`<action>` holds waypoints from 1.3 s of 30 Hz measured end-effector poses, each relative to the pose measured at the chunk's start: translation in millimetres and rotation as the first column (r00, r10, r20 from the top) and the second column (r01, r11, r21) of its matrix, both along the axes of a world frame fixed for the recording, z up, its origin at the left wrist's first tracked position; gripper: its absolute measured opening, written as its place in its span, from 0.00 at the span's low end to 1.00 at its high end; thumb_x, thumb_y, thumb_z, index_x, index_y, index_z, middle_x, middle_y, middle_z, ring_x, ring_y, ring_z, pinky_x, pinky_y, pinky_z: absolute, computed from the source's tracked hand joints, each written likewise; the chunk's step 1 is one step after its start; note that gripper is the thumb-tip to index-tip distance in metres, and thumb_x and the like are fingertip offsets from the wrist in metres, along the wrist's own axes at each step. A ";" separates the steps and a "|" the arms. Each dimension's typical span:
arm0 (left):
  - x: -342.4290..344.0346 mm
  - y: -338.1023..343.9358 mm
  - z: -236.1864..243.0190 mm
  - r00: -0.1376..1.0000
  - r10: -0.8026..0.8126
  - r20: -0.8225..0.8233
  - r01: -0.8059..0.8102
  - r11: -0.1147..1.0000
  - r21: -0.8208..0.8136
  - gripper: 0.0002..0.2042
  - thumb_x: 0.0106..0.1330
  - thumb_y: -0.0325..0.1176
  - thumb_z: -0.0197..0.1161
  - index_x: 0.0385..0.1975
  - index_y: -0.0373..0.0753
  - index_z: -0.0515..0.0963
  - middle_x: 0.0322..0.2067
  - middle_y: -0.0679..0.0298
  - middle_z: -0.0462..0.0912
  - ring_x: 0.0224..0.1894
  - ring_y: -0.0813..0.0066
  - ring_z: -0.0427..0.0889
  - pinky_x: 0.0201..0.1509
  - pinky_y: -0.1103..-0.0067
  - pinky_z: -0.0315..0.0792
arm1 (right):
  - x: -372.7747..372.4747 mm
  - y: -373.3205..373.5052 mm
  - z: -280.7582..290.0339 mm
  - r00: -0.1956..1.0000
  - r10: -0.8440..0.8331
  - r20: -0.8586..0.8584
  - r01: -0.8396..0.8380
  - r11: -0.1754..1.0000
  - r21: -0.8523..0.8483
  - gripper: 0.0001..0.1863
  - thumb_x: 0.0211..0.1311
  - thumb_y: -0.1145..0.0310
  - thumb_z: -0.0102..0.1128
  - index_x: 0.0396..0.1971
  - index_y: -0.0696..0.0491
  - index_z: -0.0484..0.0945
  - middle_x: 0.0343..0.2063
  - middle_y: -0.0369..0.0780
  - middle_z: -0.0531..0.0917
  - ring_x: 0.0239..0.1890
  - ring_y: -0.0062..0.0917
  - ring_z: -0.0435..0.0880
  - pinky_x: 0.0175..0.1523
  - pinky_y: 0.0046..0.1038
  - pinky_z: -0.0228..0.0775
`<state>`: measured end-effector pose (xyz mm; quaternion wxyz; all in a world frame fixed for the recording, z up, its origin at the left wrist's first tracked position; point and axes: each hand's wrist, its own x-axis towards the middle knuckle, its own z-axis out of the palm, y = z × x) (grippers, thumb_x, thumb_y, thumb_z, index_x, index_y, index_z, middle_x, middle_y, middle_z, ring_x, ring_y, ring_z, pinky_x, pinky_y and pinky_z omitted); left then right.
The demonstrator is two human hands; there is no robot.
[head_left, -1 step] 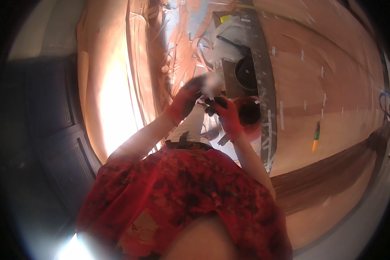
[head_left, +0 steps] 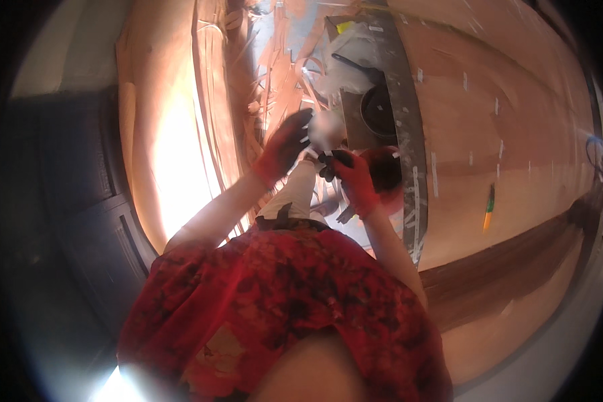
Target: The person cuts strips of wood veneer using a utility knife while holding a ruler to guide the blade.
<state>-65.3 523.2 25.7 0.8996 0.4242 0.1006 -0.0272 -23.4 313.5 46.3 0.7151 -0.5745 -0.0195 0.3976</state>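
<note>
My left hand (head_left: 285, 149), in a red glove with dark fingers, is raised with its fingers stretched out. Small white bits show along its fingertips. Just right of them is a round, pale, blurred thing (head_left: 326, 128); its kind is unclear. My right hand (head_left: 352, 175), gloved the same way, is closed just below that thing, fingers curled. A small white strip (head_left: 328, 153) shows at its fingertips. What lies inside its grip is hidden.
To the right lies a broad sheet of reddish wood veneer (head_left: 502, 120) with white tape pieces and a green-and-yellow knife (head_left: 489, 209). A red bucket (head_left: 390, 194) stands by my right hand, near a black round pan-like object (head_left: 380, 112). Veneer scraps (head_left: 275, 80) litter the floor ahead.
My left hand has drawn slightly left, away from the round pale thing, and its fingers show more clearly. My right hand has barely moved.
</note>
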 end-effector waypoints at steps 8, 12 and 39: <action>73.3 8.7 39.1 0.647 -0.714 -0.268 0.762 0.610 0.215 0.19 0.71 0.37 0.62 0.55 0.32 0.75 0.47 0.58 0.83 0.48 0.70 0.83 0.54 0.72 0.78 | 4.1 -48.3 16.6 1.000 0.029 0.007 -0.028 0.987 -0.157 0.10 0.66 0.64 0.64 0.38 0.55 0.86 0.22 0.33 0.85 0.21 0.11 0.77 0.24 0.18 0.60; 99.4 -16.9 24.0 0.587 -0.709 -0.392 0.788 0.389 0.477 0.09 0.67 0.31 0.62 0.40 0.33 0.82 0.30 0.61 0.86 0.33 0.73 0.86 0.41 0.75 0.81 | 10.2 -71.3 27.1 0.995 0.071 0.076 -0.041 0.941 -0.337 0.12 0.64 0.63 0.66 0.39 0.56 0.86 0.22 0.35 0.86 0.23 0.15 0.79 0.29 0.22 0.67; 248.1 -107.2 -166.7 0.749 -0.485 -0.452 0.470 -0.092 0.878 0.15 0.68 0.41 0.54 0.42 0.41 0.84 0.41 0.50 0.87 0.46 0.48 0.85 0.49 0.60 0.78 | 84.3 -6.0 -197.3 0.952 0.217 0.217 0.163 0.239 -0.957 0.25 0.68 0.63 0.48 0.65 0.45 0.68 0.38 0.53 0.86 0.40 0.52 0.86 0.43 0.50 0.79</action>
